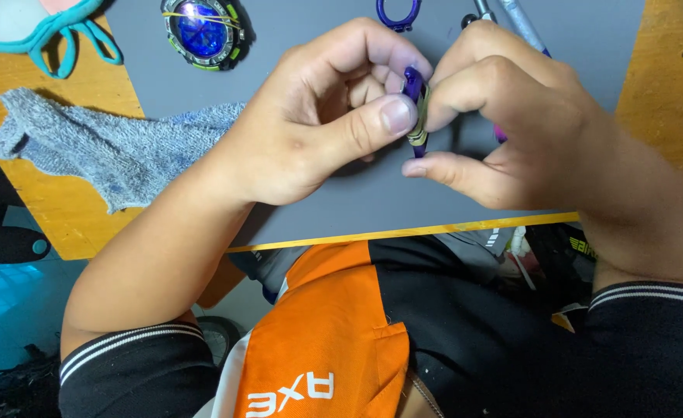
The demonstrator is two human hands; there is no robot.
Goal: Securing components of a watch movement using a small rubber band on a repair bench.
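Observation:
Both hands meet over a grey mat (372, 197) and pinch one small purple and gold part (416, 116), held upright between them. My left hand (318, 116) presses its thumb against the part's left side, fingers curled behind it. My right hand (504, 116) grips the part from the right with its index finger and thumb. Most of the part is hidden by the fingers.
A grey sock (101, 147) lies left, half on the orange table (55, 209). A round blue and silver disc (202, 31) sits at the mat's top. A purple ring piece (398, 13), pens (511, 19) and teal scissors handles (66, 39) line the far edge.

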